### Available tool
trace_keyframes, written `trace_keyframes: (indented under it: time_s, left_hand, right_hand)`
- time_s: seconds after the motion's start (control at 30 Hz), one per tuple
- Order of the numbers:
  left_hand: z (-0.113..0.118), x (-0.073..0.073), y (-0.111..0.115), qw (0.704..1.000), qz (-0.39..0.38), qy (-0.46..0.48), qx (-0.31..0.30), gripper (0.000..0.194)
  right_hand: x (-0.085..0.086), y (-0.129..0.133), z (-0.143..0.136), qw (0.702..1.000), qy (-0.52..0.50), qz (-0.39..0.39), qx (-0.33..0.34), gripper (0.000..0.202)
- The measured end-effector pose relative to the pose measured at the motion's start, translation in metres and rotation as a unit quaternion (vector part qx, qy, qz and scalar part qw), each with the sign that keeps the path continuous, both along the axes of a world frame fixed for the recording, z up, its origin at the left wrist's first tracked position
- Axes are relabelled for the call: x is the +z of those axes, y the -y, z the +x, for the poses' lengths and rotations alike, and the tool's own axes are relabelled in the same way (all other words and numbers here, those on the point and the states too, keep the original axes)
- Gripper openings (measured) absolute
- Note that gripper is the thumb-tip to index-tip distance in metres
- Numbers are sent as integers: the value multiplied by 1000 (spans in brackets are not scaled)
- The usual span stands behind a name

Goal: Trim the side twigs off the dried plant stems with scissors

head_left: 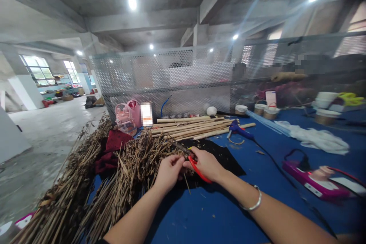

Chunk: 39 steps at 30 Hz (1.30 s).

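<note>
Right hand point(206, 162): grasping the scissors point(201, 172) by the red handles, blades toward the heap.
Left hand point(169, 171): fingertips closed together, apparently on a thin stem point(187, 185) (its upper end is hidden).
Stalks point(143, 154): a large dry heap left of and beyond the left hand, seemingly most of the work left.
Black cloth point(228, 156): partly beneath the hands.
Scraps point(260, 153): a few on the blue table point(194, 221), suggesting some cutting done; how much, I cannot tell.

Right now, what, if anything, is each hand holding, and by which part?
The right hand holds the scissors by their red handle. Whether the left hand holds anything cannot be told from this view.
</note>
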<state>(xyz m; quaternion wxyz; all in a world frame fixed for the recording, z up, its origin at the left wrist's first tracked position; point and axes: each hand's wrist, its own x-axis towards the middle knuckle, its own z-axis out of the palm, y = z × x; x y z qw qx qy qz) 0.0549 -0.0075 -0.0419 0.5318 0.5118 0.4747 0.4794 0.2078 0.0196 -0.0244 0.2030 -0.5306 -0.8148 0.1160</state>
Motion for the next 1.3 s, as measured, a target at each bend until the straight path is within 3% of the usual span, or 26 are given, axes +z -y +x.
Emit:
trace_keyframes:
  time_s: [0.1, 0.43, 0.67, 1.03, 1.3]
  left_hand:
    - [5, 0, 5, 998, -42, -24, -46, 26]
    - [8, -5, 4, 998, -44, -18, -45, 23]
    - [7, 1, 5, 999, -44, -12, -25, 27]
    - [7, -3, 3, 999, -32, 15, -20, 25]
    - [10, -3, 5, 999, -18, 17, -35, 28]
  right_hand:
    - [-1, 0, 0, 1000, -7, 8, -17, 35]
    - [-4, 6, -7, 999, -21, 11, -27, 37]
    - [-4, 2, -5, 999, -4, 6, -37, 39]
    - [-5, 6, -10, 997, -33, 65, 4, 39]
    - [-4, 6, -10, 996, -56, 60, 21, 37]
